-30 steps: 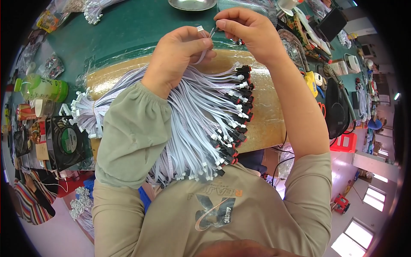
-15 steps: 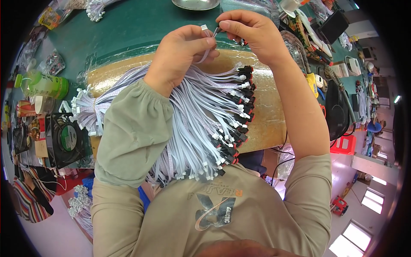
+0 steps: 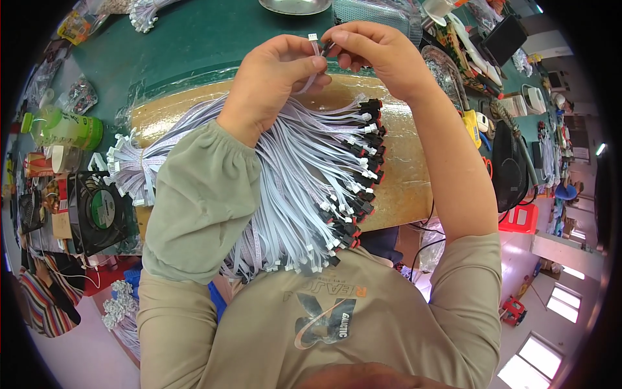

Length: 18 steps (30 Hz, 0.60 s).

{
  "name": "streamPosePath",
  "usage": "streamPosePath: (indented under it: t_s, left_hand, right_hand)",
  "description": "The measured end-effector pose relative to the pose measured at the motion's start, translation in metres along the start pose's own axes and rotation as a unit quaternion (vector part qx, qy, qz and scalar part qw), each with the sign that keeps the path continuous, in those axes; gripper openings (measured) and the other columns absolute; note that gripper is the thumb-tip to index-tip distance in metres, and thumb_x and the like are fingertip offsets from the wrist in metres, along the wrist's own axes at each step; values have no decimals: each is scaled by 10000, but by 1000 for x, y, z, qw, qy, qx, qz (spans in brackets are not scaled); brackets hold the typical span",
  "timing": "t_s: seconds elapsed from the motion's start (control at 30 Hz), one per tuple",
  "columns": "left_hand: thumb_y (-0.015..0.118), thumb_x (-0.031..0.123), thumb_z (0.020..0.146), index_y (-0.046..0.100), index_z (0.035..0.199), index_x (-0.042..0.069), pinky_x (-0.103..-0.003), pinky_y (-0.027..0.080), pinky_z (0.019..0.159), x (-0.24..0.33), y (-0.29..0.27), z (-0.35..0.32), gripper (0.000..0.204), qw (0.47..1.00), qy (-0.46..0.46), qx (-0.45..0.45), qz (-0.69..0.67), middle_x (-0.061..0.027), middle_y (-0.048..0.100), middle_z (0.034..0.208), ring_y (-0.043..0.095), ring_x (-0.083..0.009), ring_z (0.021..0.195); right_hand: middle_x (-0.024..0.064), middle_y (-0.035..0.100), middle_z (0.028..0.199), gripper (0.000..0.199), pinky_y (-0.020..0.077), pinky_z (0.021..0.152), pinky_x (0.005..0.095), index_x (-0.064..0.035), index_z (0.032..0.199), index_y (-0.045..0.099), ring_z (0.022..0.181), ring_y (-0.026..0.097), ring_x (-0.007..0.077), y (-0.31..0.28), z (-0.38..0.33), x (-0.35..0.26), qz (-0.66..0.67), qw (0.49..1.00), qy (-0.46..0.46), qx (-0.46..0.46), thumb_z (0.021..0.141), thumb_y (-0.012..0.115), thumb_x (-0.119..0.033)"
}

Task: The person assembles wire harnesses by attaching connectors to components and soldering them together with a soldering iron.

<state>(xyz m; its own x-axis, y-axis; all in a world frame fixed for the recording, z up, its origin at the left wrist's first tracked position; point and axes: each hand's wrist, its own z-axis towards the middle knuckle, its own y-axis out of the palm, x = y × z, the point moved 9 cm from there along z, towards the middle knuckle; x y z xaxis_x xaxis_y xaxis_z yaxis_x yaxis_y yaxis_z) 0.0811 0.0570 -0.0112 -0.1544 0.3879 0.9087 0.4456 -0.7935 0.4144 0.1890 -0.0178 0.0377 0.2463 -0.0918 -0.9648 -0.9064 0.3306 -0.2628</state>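
Between the thumb and fingers of my left hand (image 3: 275, 74) is a flat white ribbon cable, closed in a pinch. Its white plug (image 3: 313, 37) sticks up above the fingertips. My right hand (image 3: 382, 55) meets it from the right, thumb and forefinger pinched on a small black piece (image 3: 328, 46) against the wires; its exact kind is too small to make out. Below both hands a large bundle of white ribbon cables (image 3: 285, 175) fans out, with white plugs and black-and-red connectors (image 3: 372, 139) along its right side.
The bundle lies on a tan board (image 3: 408, 168) at the front of a green table (image 3: 214, 39). A metal bowl (image 3: 295, 5) stands at the far edge. On the left are a green bottle (image 3: 68, 129) and a black fan (image 3: 98, 209); tools and a black pouch (image 3: 510, 170) are on the right.
The white plug has risen slightly and stands more upright. My right hand has shifted a little left, closer to my left fingertips, and its other fingers have curled in.
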Motion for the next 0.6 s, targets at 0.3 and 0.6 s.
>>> streamPosePath:
  t_s: [0.3,0.6]
  left_hand:
    - [664,47,854,555,1058,-31,-212,475,631,4,4,-3,244,1000,4,8,10,-97,657,922,678,-185,786]
    - [697,186,858,610,973,15,-238,477,653,6,6,-1,223,996,26,-6,83,-8,625,823,595,-102,707]
  right_hand:
    - [-6,631,820,219,425,641,196,-17,1030,670,722,546,58,-1,-2,-2,-54,998,-18,3,898,631,-187]
    - [-8,633,810,200,450,641,201,-25,1015,674,726,559,60,-3,-11,-17,-153,986,-21,57,884,654,-174]
